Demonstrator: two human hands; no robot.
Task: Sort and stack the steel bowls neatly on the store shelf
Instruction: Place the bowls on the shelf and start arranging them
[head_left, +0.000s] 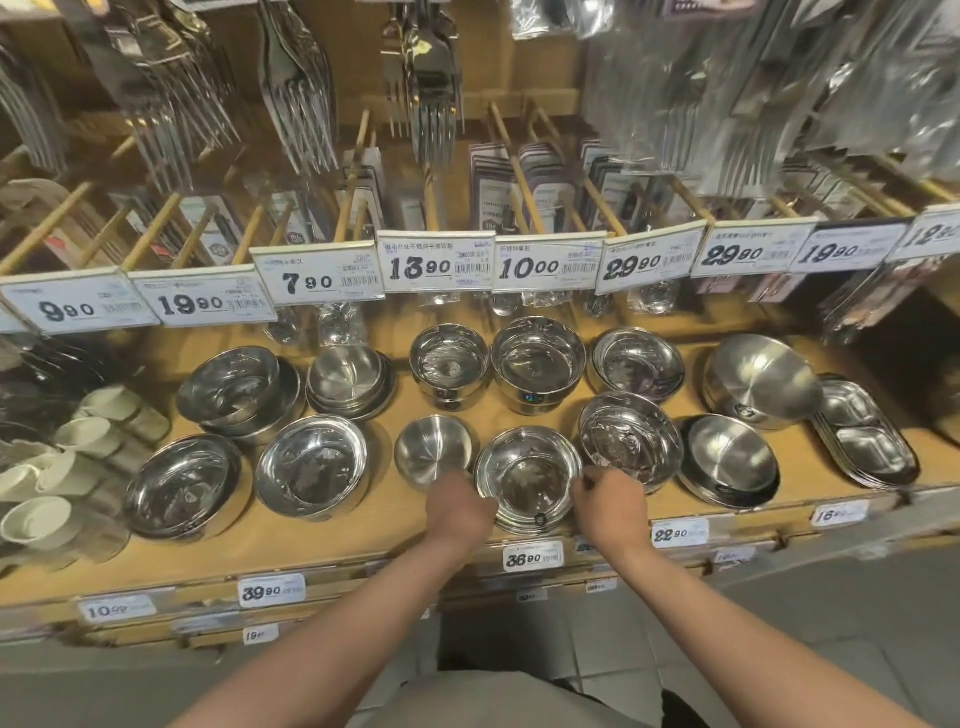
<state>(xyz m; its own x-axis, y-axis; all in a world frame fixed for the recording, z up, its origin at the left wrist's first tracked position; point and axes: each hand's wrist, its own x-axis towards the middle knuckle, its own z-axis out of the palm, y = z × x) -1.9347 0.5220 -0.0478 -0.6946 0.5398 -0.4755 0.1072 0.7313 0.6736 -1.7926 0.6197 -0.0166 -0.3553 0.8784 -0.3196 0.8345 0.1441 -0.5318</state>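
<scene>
steel bowl stack (529, 478) sat at the front centre of the wooden shelf (332, 535), between a small matte bowl (434, 453) and a tilted bowl stack (629, 441). left hand (460, 506) gripped its left rim, fingers clamped. right hand (605, 500) touched the right rim, fingers curled; grip unclear.

Steel bowls (529, 475): mirror-glossy metal, some brushed and duller (the small one (434, 451) beside it). Shelf (322, 540): smooth pale wood. Price tags (436, 262): white paper. Hanging forks (436, 104): shiny metal, clear plastic wrap.
</scene>
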